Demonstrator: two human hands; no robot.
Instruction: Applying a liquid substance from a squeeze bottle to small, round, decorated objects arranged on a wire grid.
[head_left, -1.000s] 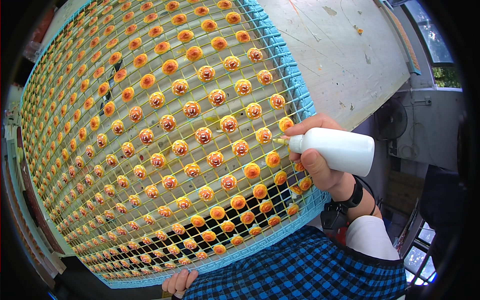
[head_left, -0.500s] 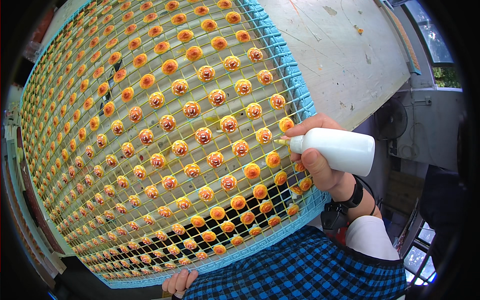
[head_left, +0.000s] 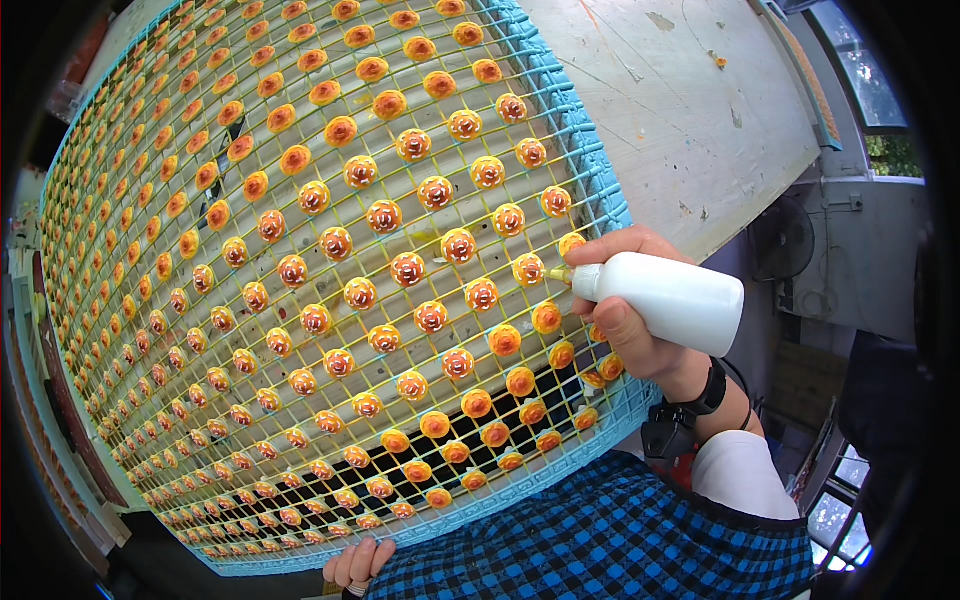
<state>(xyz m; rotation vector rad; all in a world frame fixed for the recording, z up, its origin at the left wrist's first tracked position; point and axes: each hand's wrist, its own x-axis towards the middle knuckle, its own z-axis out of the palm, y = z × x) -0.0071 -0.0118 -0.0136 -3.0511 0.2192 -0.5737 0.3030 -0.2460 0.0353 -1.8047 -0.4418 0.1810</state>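
My right hand (head_left: 640, 330) is closed round a white squeeze bottle (head_left: 675, 300), tilted with its thin yellowish nozzle (head_left: 556, 274) pointing left. The tip meets the right side of a small orange rosette (head_left: 527, 269) bearing white marks. This rosette sits among rows of others on a yellow wire grid (head_left: 455, 277) with a light blue frame (head_left: 610, 205). Many rosettes carry white marks; others, such as an orange rosette (head_left: 504, 340) nearer me, are plain. At the near rim, the bent fingers of my left hand (head_left: 358, 562) hold the frame; its palm is hidden.
The grid lies over a worn, pale tabletop (head_left: 690, 110) with scratches and chipped spots. A dark fan (head_left: 780, 240) stands beyond the table on the right. My blue and black checked apron (head_left: 580, 530) reaches up to the frame's near edge.
My right hand has moved the bottle slightly left, bringing its nozzle from just beside the rosette to its edge. My left hand stays in place.
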